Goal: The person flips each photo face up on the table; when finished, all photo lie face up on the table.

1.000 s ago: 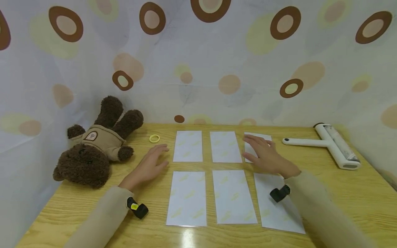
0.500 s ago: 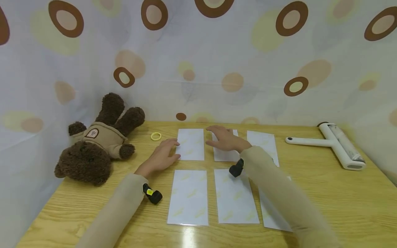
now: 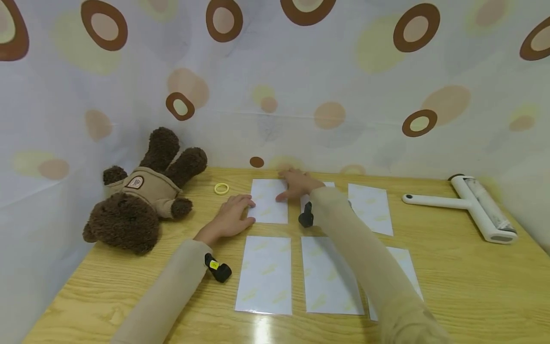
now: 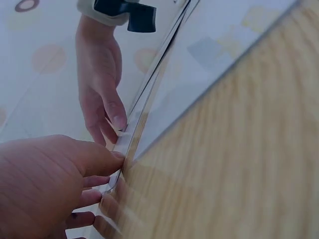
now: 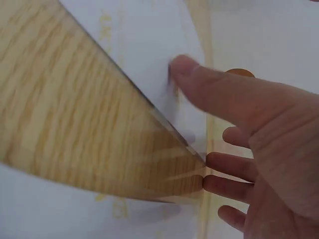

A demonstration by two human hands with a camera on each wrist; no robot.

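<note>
"Where's the white sheet (image 3: 267, 203)?"

"Near the surface's (image 3: 464, 277) far edge, leftmost in the farther of two rows of sheets."

"And the hands?"

"The left hand (image 3: 233, 215) is at its left side, fingers apart. The right hand (image 3: 297, 184) reaches its far right corner, thumb and fingers spread; I can't tell whether it touches."

"Anything else?"

"A teddy bear (image 3: 150, 188) lies at the surface's far left corner, a white roller (image 3: 472, 205) by the right edge."
</note>
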